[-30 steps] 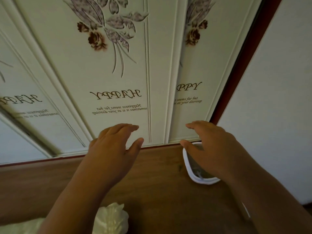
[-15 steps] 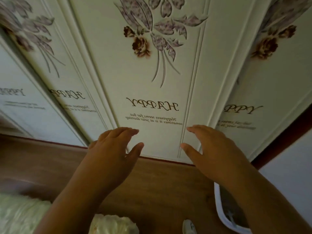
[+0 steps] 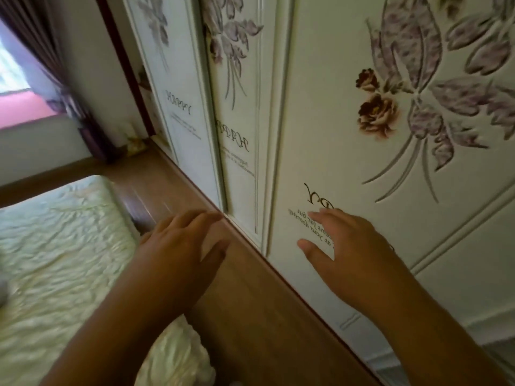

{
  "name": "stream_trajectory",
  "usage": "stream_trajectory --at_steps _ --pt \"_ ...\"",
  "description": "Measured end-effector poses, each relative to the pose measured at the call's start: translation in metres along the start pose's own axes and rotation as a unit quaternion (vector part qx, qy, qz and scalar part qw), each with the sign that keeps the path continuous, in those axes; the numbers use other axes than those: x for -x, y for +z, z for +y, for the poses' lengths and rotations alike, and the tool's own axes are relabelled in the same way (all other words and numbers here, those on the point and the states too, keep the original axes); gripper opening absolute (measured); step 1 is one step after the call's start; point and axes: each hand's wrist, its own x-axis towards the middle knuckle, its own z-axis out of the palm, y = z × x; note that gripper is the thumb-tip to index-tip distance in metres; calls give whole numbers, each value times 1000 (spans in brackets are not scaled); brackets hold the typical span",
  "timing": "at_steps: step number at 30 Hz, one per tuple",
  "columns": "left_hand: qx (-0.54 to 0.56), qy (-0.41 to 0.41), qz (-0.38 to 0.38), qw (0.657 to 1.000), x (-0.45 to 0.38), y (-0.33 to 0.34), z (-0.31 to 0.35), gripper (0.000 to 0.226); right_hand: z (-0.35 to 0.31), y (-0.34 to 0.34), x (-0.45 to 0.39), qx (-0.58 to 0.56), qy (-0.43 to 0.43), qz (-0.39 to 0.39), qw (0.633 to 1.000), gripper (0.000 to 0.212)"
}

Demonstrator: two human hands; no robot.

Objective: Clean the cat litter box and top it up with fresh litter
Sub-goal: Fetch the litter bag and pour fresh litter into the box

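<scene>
Both forearms reach up from the bottom edge of the frame, palms turned down and away from the camera. The left hand (image 3: pixel 181 246) sits at centre, over the wooden floor (image 3: pixel 250 316), its fingers loosely spread and slightly bent, thumb out to the right, holding nothing. The right hand (image 3: pixel 354 246) sits right of centre in front of a white wardrobe door (image 3: pixel 334 135) printed with flowers and lettering; its fingers are spread and relaxed, thumb out to the left, holding nothing. Whether its fingertips touch the door cannot be told. A pale quilted bedspread (image 3: pixel 55 246) fills the lower left, and a dark curtain (image 3: pixel 41 51) hangs at the upper left. The litter box is not in view.
</scene>
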Motion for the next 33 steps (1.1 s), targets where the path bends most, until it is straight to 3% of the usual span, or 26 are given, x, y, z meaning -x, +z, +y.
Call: stream_trajectory --at_steps 10,20,33 --pt "45 -75 22 996 -90 -4 -38 55 -37 4 -123 27 -76 -36 996 59" --pt "34 -101 41 993 -199 -48 -121 56 -130 15 -260 30 -135 -21 990 58" --pt "15 -206 48 977 -302 -75 -210 56 -222 48 -447 26 -251 -77 965 57"
